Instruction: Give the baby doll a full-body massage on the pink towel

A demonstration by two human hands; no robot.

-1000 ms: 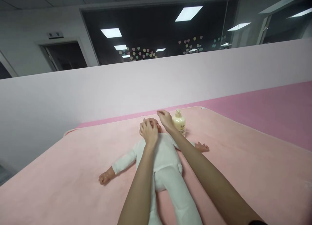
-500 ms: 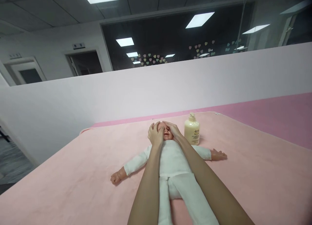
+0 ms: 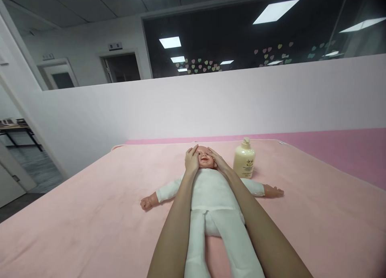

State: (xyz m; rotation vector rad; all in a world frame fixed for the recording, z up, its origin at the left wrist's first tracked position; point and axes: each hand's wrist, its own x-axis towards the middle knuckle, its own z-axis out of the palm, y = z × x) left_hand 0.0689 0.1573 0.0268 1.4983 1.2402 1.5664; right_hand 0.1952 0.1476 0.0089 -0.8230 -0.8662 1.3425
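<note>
A baby doll [image 3: 215, 189] with a white cloth body lies on its back, its arms spread out to both sides and its legs toward me. My left hand [image 3: 191, 160] lies against the left side of the doll's head [image 3: 206, 160], fingers stretched upward along it. On the opposite side, my right hand [image 3: 218, 160] touches the head with extended fingers near the eye and temple. Neither hand is wrapped round anything. The doll's mouth and nose show between my hands, while the sides of its head are partly covered.
A pale yellow pump bottle [image 3: 244, 160] stands just right of my right forearm. A pink blanket [image 3: 99, 213] covers the surface beneath the doll. Behind it rises a white low wall [image 3: 193, 105] with dark glass above. A doorway opens at far left.
My hands have drawn apart slightly across the doll's forehead, uncovering more of its face. My view has turned a little to the left; the bottle stays where it stood.
</note>
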